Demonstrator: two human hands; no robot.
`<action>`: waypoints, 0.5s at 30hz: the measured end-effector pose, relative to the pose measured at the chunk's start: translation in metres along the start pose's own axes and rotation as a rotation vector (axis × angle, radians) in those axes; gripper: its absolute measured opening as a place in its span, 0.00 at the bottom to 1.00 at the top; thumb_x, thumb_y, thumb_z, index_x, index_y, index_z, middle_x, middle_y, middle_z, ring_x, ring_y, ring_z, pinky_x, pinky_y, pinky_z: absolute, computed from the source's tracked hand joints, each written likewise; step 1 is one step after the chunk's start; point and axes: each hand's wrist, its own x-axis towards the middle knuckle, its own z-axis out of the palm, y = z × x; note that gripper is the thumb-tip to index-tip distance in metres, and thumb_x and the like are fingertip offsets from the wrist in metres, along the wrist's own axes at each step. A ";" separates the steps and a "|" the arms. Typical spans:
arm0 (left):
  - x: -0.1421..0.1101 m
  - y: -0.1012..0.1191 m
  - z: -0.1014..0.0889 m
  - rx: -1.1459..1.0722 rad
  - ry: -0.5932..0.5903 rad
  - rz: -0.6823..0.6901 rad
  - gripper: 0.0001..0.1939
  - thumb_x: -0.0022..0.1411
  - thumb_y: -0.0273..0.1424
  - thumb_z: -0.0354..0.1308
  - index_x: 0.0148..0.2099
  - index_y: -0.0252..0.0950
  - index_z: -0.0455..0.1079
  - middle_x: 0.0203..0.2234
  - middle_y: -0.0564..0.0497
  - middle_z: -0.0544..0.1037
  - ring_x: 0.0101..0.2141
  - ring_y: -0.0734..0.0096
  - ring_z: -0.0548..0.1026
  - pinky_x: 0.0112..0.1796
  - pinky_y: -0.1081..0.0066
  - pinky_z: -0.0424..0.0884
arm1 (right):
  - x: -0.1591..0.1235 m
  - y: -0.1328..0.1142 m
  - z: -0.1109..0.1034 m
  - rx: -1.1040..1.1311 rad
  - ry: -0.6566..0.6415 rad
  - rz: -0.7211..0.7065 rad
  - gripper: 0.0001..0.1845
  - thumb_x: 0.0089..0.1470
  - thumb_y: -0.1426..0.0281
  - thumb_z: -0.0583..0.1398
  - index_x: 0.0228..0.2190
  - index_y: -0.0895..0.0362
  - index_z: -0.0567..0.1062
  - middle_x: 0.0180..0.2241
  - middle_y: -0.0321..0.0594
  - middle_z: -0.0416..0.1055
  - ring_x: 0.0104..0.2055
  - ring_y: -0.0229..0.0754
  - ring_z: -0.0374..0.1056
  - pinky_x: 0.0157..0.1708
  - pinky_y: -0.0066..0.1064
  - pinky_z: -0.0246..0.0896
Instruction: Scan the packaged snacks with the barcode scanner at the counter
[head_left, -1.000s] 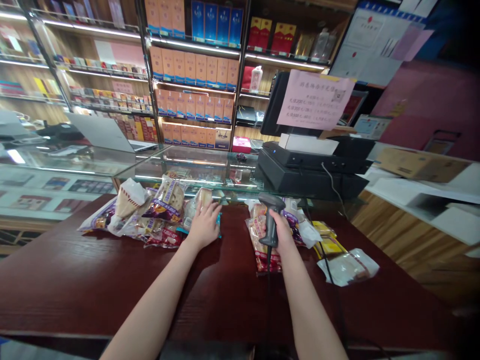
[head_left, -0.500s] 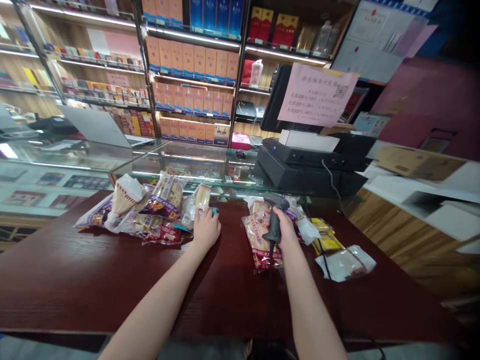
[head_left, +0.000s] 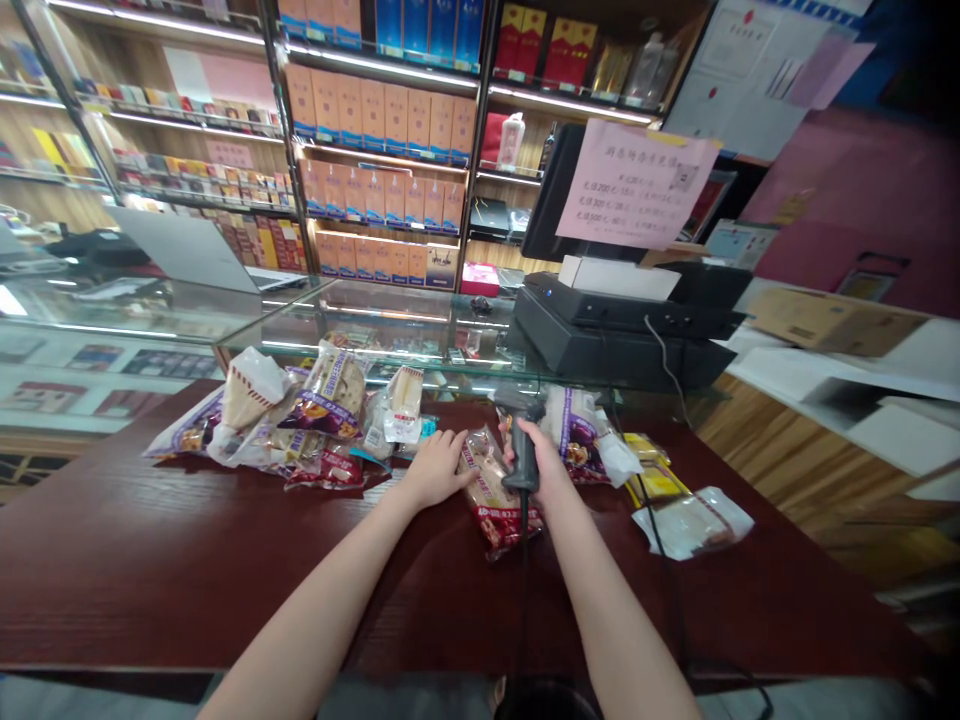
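Observation:
My right hand [head_left: 546, 462] is wrapped round the grip of a black barcode scanner [head_left: 523, 455], its head pointing away from me over the counter. Just under the scanner lies a clear bread packet [head_left: 489, 478] with a red printed end, tilted on the tabletop. The fingers and thumb of my left hand [head_left: 437, 468] are closed on the packet's left edge; the fingertips are partly hidden. A wrapped sandwich [head_left: 406, 400] stands beyond my left hand, beside a packet with a blue label [head_left: 427, 428].
Several bagged breads [head_left: 322, 400] are heaped at the left. On the right lie a purple-and-white bread bag [head_left: 577, 430], a yellow packet [head_left: 651, 470] and a clear packet [head_left: 694, 522]. A till [head_left: 622, 330] stands on the glass counter behind. The scanner's cable [head_left: 524, 580] trails towards me.
My left hand has moved right, from the sandwich to the bread packet. That packet has shifted left and turned. My right hand has carried the scanner slightly left.

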 end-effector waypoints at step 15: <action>0.017 -0.031 -0.009 -0.817 0.490 -0.158 0.34 0.58 0.26 0.53 0.67 0.39 0.53 0.60 0.42 0.64 0.61 0.59 0.62 0.60 0.56 0.58 | -0.003 -0.018 -0.013 0.049 -0.037 -0.026 0.16 0.46 0.57 0.61 0.32 0.56 0.74 0.13 0.32 0.63 0.17 0.38 0.61 0.17 0.27 0.55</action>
